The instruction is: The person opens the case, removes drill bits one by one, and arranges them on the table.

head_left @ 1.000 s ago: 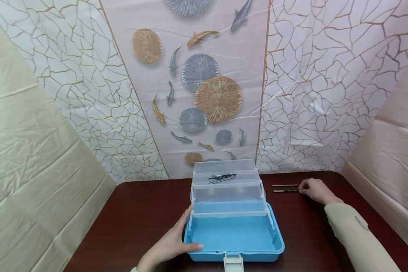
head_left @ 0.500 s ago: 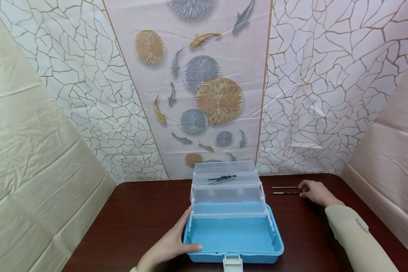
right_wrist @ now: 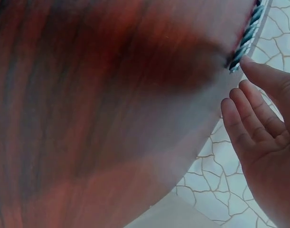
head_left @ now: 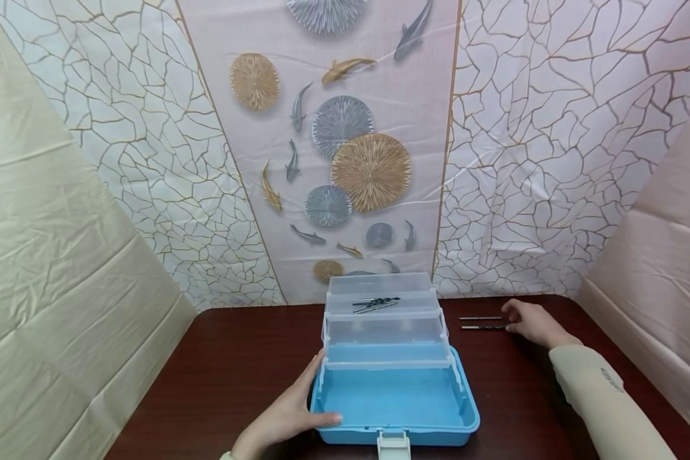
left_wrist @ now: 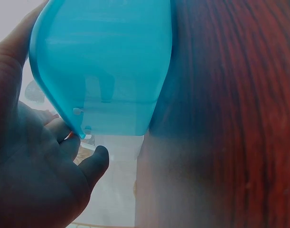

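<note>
A light-blue toolbox (head_left: 397, 436) stands open at the front of the table, its clear trays (head_left: 386, 329) fanned upward at the back. My left hand (head_left: 287, 406) holds its left side, thumb over the front corner rim and fingers along the side wall; the left wrist view shows this hand (left_wrist: 38, 161) against the blue wall. Several drill bits (head_left: 376, 303) lie in the top tray. To the right, a dark twist drill bit (head_left: 483, 328) and a thinner bit (head_left: 479, 318) lie side by side. My right hand (head_left: 533, 322) has its thumb at the dark bit's end, index finger apart.
The dark red wooden table (head_left: 241, 358) ends at a patterned cloth backdrop (head_left: 494, 191) just behind the toolbox and bits. Plain cloth panels slope down on the left and right. A white latch (head_left: 393, 445) hangs from the toolbox front.
My right index finger has lifted away from the thumb and spread back slightly, while the bits stay on the table. My left hand stays on the toolbox. The head view has tilted up slightly.
</note>
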A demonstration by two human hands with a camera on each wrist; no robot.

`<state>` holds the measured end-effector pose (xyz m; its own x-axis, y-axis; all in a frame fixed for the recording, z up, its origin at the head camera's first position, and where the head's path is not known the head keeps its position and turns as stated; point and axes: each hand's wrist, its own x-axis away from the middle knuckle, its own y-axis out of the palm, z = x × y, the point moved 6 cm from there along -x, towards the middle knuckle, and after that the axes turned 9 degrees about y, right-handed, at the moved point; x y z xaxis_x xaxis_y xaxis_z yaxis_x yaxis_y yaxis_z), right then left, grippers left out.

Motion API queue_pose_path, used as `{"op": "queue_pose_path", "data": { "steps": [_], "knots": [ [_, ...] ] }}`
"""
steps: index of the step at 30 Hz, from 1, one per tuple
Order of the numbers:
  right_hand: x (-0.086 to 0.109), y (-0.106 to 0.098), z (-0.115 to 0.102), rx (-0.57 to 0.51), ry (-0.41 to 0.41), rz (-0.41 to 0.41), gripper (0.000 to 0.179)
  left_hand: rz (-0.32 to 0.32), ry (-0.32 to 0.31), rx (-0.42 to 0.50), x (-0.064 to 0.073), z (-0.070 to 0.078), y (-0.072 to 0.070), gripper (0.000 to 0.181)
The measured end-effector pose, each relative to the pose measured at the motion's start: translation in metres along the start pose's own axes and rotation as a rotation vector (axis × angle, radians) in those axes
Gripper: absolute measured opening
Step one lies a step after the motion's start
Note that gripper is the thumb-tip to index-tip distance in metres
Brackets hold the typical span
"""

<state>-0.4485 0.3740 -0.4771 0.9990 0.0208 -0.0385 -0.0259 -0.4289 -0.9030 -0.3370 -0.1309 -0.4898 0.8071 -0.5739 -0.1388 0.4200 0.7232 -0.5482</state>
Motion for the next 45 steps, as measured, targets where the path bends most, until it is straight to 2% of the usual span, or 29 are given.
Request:
{"op": "queue_pose_path", "data": {
  "steps": [8, 16, 23, 31, 39, 45],
  "knots": [
    [-0.005, -0.016, -0.014, -0.003, -0.022, 0.059, 0.026, -0.001, 0.004, 0.0, 0.0, 0.001, 0.0, 0.112],
    [-0.013, -0.037, -0.044, -0.045, -0.048, 0.071, 0.028, -0.002, 0.01, -0.011, 0.0, -0.002, 0.0, 0.111],
    [-0.019, -0.05, -0.084, -0.057, -0.106, 0.078, 0.028, 0.002, 0.01, -0.022, 0.0, 0.0, -0.003, 0.111],
    [-0.029, -0.051, -0.14, -0.014, -0.155, 0.05, 0.025, 0.005, 0.013, -0.027, 0.002, 0.003, -0.003, 0.112],
    [-0.033, -0.059, -0.19, -0.047, -0.275, 0.045, 0.027, 0.006, 0.009, -0.015, 0.002, 0.0, -0.003, 0.111],
    [-0.029, -0.066, -0.217, -0.013, -0.329, -0.014, 0.029, -0.01, 0.005, 0.011, 0.001, 0.0, 0.0, 0.11]
  ]
}}
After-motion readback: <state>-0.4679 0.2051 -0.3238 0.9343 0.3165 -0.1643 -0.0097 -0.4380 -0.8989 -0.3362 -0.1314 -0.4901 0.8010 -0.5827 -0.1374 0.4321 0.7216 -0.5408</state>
